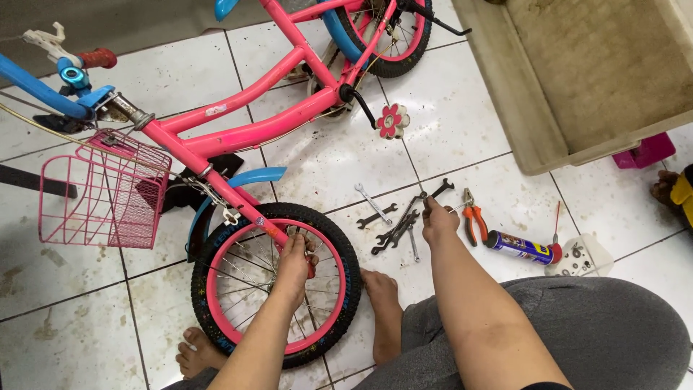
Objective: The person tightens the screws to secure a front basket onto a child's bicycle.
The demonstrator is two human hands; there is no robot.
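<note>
A small pink bicycle [245, 130] lies on its side on the white tiled floor. My left hand [294, 258] rests at the hub of its front wheel [339, 253], fingers curled around the axle area among the spokes. My right hand [437, 219] reaches down onto a pile of dark wrenches [397, 225] on the floor, fingertips touching one of them. Whether the fingers have closed on a wrench cannot be told. A silver wrench [370, 200] lies just left of the pile.
Orange-handled pliers [475, 220], a blue spray can [521, 248] and a white plastic part [586, 258] lie right of the wrenches. A pink basket [101, 191] hangs at the handlebar. A large beige tub [577, 79] stands at the top right. My bare feet rest under the wheel.
</note>
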